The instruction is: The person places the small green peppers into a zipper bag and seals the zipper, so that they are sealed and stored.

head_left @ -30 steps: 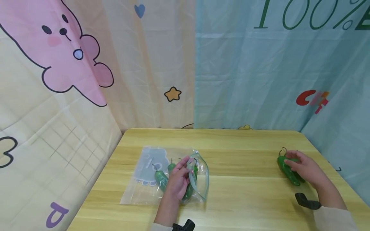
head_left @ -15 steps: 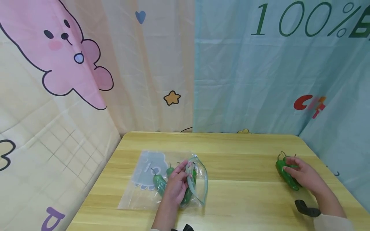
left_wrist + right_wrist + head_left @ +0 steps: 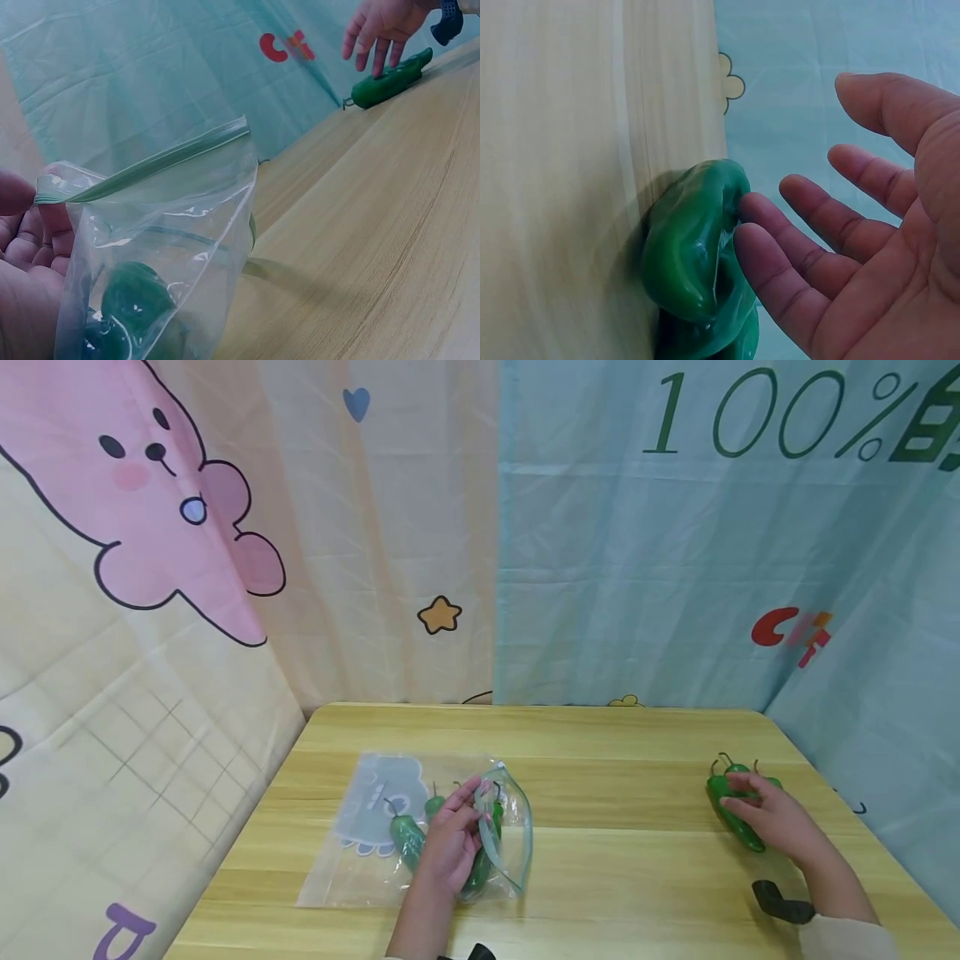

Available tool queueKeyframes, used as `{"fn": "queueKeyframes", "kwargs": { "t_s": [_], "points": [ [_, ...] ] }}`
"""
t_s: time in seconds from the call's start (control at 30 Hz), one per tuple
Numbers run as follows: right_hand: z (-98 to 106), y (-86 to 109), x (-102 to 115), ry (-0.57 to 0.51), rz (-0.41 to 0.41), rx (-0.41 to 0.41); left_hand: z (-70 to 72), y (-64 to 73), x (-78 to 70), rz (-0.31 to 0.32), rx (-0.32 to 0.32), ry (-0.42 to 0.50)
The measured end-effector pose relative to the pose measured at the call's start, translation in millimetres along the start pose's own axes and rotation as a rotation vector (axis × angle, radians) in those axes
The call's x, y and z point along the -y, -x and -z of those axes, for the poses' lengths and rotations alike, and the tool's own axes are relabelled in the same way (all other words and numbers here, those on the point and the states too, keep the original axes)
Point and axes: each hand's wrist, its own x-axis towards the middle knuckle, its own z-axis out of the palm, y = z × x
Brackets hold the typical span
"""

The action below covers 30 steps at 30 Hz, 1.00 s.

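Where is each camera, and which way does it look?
Head: on the head, facing forward and down at the table; left hand and right hand show.
Left wrist: on that wrist, facing across the clear bag; both hands show.
Right wrist: on that wrist, facing green peppers; only the right hand shows.
Head and left wrist both show bag and peppers.

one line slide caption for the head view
Left hand holds a clear zip bag of green peppers, with the right hand at more peppers on the table.
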Motion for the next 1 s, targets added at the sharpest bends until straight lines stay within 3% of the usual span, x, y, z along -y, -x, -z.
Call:
{"fn": "queueKeyframes", "kwargs": {
  "t_s": [0.37, 0.63, 1.0],
  "points": [
    [-4.9, -0.3, 0.3, 0.030, 0.015, -0.011, 0.2, -0.3, -0.6, -0.001, -0.005, -0.002],
    [0.8, -0.1, 0.1, 0.061, -0.034, -0.020, -0.3, -0.6, -0.9, 0.000, -0.002, 0.001],
    [-4.8, -1.4, -0.8, 0.110, 0.001, -0.023, 0.4, -0.5, 0.0, 0.003, 0.000, 0.000]
  ]
}}
